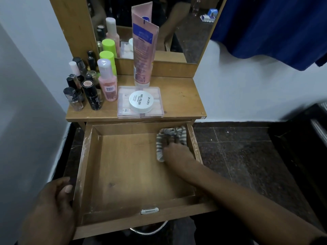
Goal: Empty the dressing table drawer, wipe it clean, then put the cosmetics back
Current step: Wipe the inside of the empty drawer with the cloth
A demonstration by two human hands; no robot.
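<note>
The wooden drawer (123, 174) is pulled out, and only a cloth lies inside it. My right hand (177, 154) presses a grey and white striped cloth (166, 138) into the drawer's far right corner. My left hand (53, 206) grips the drawer's left wall near the front corner. The cosmetics stand on the dressing table top (178, 96): a tall pink tube (143, 55), a round white nail polish remover tub (141, 101) on a clear flat case (122, 103), a pink bottle (107, 82), green-capped bottles (108, 57) and several dark nail polish bottles (85, 89).
A mirror (185, 23) rises behind the table top. A white wall runs along the left and behind. Blue fabric (265, 27) hangs at the upper right. Dark floor tiles (247, 156) lie to the right of the drawer, and a metal handle (150, 230) hangs below its front.
</note>
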